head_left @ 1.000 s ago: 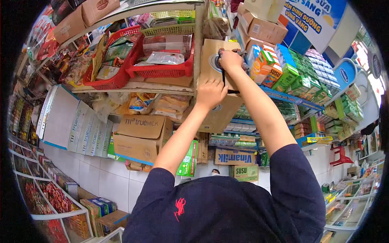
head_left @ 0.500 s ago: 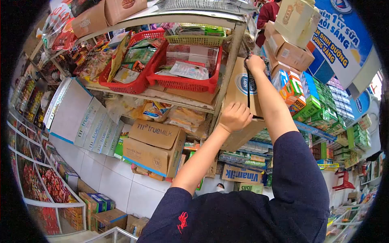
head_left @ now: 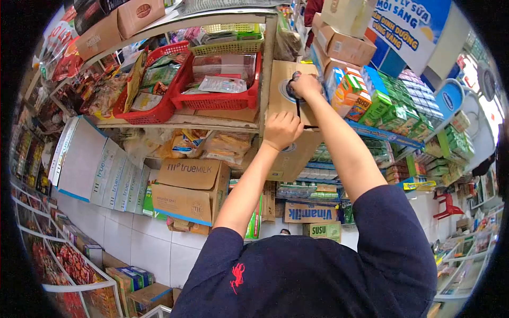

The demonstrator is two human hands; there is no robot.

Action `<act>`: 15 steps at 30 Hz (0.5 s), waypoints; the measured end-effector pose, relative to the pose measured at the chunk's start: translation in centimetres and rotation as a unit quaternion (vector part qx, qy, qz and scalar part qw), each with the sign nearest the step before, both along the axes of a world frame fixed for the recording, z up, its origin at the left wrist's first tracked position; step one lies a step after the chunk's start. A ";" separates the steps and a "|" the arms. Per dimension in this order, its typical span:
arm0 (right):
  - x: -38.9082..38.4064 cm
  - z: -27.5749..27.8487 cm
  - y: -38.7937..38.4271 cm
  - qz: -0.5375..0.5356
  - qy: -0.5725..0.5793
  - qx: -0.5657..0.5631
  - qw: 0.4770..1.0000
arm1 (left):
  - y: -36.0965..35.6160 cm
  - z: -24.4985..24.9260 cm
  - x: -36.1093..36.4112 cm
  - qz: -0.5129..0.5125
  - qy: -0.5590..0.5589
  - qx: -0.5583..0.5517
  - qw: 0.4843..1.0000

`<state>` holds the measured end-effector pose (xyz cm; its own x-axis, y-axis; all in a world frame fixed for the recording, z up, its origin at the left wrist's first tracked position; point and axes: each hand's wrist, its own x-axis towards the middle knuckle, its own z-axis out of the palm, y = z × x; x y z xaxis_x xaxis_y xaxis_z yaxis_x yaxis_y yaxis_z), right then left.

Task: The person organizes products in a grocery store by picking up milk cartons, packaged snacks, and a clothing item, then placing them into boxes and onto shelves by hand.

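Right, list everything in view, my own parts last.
Cardboard carton with oval logo: one, brown, under both hands.
Thin flexible strip: one, black, across carton top.
Rectangular plastic mesh baskets: two, red, upper left.
TH true MILK cardboard carton: one, brown, below the baskets.
Large TH true MILK boxes: several, white and blue, left.
SUSU drink packs: several, orange, right of carton.
Cuboid drink packs: many, green, right.
Plastic stool: one, red, far right.
Printed banner: one, blue, upper right.
Other packaged goods: uncountable, mixed colours, throughout.
Left hand: one, bare, on carton.
Right hand: one, bare, gripping strip.
Short-sleeved shirt: one, navy, bottom.
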<state>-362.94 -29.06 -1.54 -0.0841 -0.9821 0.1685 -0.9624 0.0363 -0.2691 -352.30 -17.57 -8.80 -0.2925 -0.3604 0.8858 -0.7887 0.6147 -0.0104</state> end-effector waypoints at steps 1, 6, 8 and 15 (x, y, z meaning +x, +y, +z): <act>-0.1 -0.1 0.7 0.012 0.004 0.007 1.000 | 0.2 0.1 0.2 -0.003 -0.004 0.020 1.000; -0.2 -0.7 4.9 0.045 -0.039 -0.007 0.998 | 2.1 -0.4 0.5 0.004 0.020 0.060 0.998; -0.9 -0.5 6.2 0.072 -0.094 -0.019 0.993 | 2.5 -1.2 0.9 0.015 0.016 0.020 1.000; -0.3 -0.9 9.9 0.254 -0.108 -0.036 0.960 | 1.9 -3.8 1.4 -0.017 0.027 0.001 0.999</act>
<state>-363.25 -19.15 -2.45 0.3626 -0.8918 0.2706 -0.7723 -0.4501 -0.4483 -350.88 -15.64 -12.61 -0.2566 -0.3537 0.8995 -0.7670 0.6408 0.0331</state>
